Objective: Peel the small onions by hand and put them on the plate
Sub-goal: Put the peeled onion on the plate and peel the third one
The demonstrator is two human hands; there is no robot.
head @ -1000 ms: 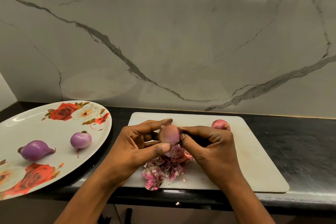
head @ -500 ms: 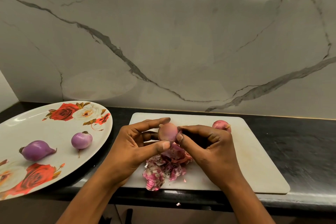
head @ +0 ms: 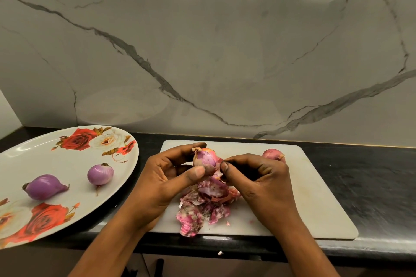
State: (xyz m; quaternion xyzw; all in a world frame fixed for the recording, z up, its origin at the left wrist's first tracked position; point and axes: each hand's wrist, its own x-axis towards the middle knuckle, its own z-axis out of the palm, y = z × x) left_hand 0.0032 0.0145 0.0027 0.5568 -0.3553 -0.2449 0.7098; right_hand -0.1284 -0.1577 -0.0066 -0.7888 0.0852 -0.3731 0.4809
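A black bench (head: pixel 371 186) carries a rose-patterned plate (head: pixel 56 157) at nine o'clock and a cutting board (head: pixel 315 198) at centre. Over the board, the left hand (head: pixel 166 177) grips a half-skinned onion (head: pixel 204 158) between thumb and curled fingers (head: pixel 186 146); the right hand (head: pixel 258 182) pinches its loose skin (head: pixel 219 161) at three o'clock. Drawing that flap away in one slow strip, bulb held steady, should work best. Two peeled onions (head: pixel 100 174) lie on the plate.

The long peeled onion (head: pixel 44 186) and the round peeled onion (head: pixel 100 174) lie apart on the floral plate (head: pixel 67 162); a half-peeled onion (head: pixel 204 159) is held up, an unpeeled onion (head: pixel 273 155) behind it
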